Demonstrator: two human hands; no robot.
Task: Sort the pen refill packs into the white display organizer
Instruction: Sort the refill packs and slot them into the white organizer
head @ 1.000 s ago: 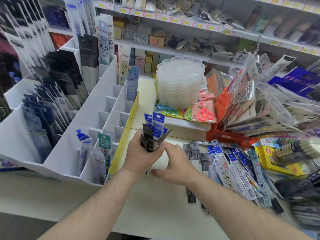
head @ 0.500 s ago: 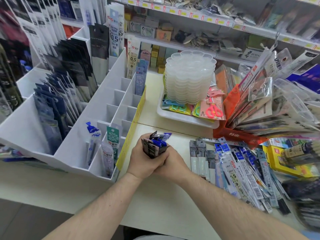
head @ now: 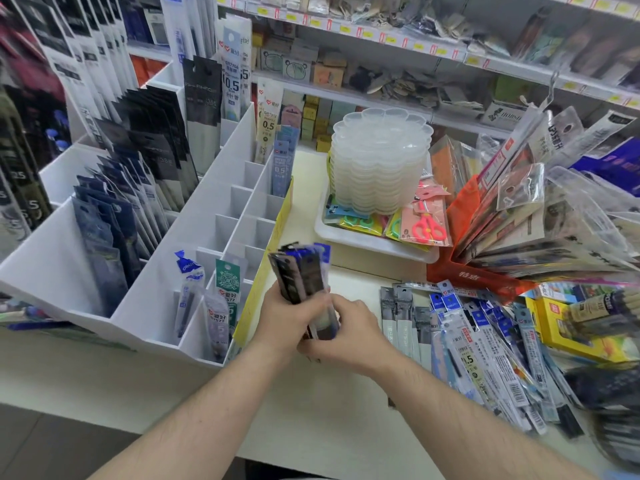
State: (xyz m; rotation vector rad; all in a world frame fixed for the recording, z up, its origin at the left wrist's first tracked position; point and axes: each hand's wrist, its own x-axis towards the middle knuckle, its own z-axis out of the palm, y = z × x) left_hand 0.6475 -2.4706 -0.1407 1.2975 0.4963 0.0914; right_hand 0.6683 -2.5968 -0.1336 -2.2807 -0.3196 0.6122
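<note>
A bundle of black and blue pen refill packs (head: 302, 271) stands upright over the counter. My left hand (head: 282, 317) grips its left side. On the bundle's lower right, my right hand (head: 349, 332) grips the bottom ends. The white display organizer (head: 239, 199) sits just to the left, with dark packs filling its back rows and a few packs (head: 221, 299) in the front slots. Several loose refill packs (head: 485, 344) lie spread on the counter to the right.
A stack of clear flower-shaped trays (head: 379, 161) stands on a white tray (head: 374, 242) with pink scissors packs behind my hands. An orange box (head: 460, 268) of fanned-out packs and a yellow box (head: 568, 327) crowd the right. Shelves run along the back.
My hands closed together around the bundle and lowered it slightly. The packs, fanned at the top a second ago, now stand squared up, with my right hand wrapped round their lower ends.
</note>
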